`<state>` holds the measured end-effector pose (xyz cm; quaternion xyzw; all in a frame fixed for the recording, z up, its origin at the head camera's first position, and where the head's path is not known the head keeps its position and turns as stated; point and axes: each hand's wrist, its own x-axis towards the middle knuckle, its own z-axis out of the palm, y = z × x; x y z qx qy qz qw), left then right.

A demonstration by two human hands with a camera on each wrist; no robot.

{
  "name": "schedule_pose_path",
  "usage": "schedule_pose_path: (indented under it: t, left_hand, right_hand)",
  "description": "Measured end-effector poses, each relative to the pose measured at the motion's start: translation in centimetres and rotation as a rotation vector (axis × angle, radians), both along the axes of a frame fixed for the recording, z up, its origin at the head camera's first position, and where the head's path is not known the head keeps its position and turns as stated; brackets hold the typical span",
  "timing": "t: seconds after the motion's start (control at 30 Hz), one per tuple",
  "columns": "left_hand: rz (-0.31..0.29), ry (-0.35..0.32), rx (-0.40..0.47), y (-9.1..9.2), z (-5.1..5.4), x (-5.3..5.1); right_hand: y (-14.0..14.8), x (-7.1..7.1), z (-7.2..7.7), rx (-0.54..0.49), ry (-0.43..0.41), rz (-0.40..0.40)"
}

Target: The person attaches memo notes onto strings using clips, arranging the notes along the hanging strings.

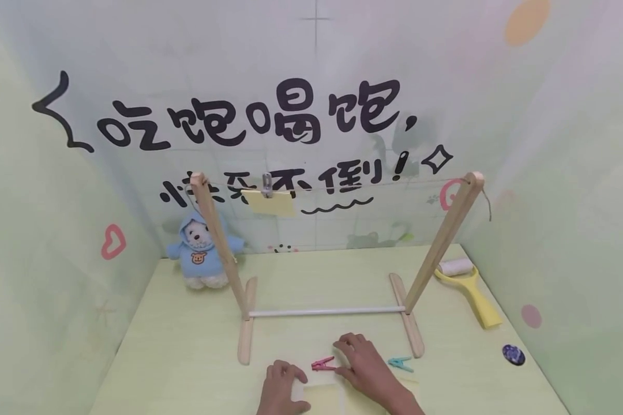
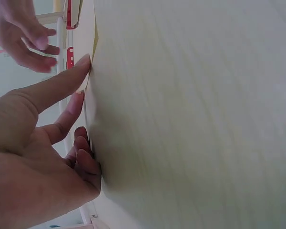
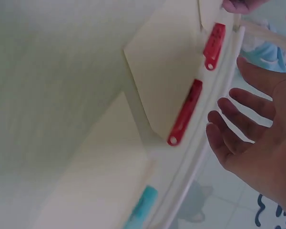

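The left hand (image 1: 279, 389), at the head view's bottom, pinches pale paper (image 1: 322, 397) by its left edge; the right hand (image 1: 368, 372), loosely spread, is beside a red clothespin (image 1: 323, 363) on the table (image 1: 187, 346), printed walls (image 1: 57, 230) around. Left wrist: the grip is clamped on the paper, upper left. Right wrist: the grip is apart, at right, near paper and clothespin
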<state>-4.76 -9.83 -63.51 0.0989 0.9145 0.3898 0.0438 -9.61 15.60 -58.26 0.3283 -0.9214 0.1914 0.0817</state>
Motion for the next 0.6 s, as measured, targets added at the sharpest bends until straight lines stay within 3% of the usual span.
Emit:
schedule_pose_path:
  t: [0.17,0.37,0.6]
  left_hand:
    - [-0.008,0.052,-0.049,-0.1,-0.1,0.0]
    - [-0.017,0.022,-0.073,-0.2,0.5,-0.2]
    - [-0.028,0.053,-0.034,-0.4,-0.1,-0.3]
  right_hand:
    - [-1.7,0.2,-1.7,0.041,0.040,0.032]
    - [-2.3,0.2,-2.4,0.034,0.118,0.020]
    - [-2.2,0.1,-3.1,0.003,0.064,-0.024]
